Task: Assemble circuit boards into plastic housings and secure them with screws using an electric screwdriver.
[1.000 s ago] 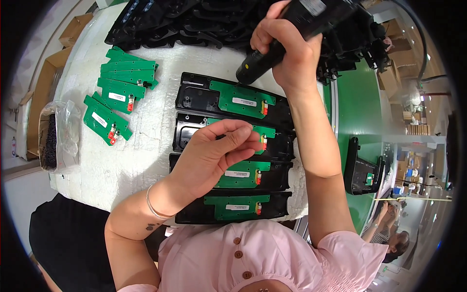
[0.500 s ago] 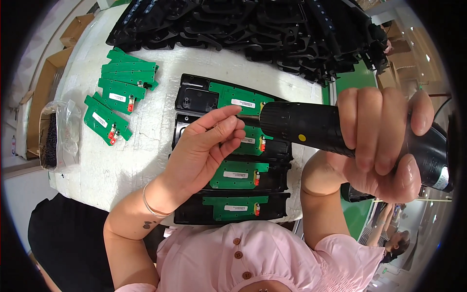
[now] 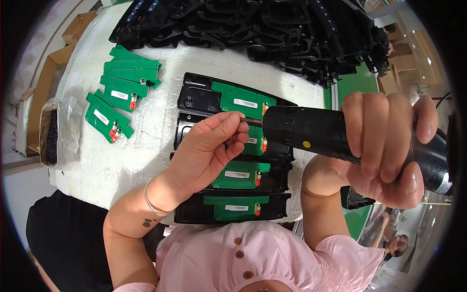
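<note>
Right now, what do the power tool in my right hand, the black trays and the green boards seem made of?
Power tool: probably hard plastic, satin black, from its soft highlights. Its bit: likely metal, given a dark sheen. Black trays: seemingly moulded plastic, slightly glossy, with raised rims. Green boards: probably coated circuit-board laminate, smooth, with small holes and mounted parts; exact base unclear.
</note>
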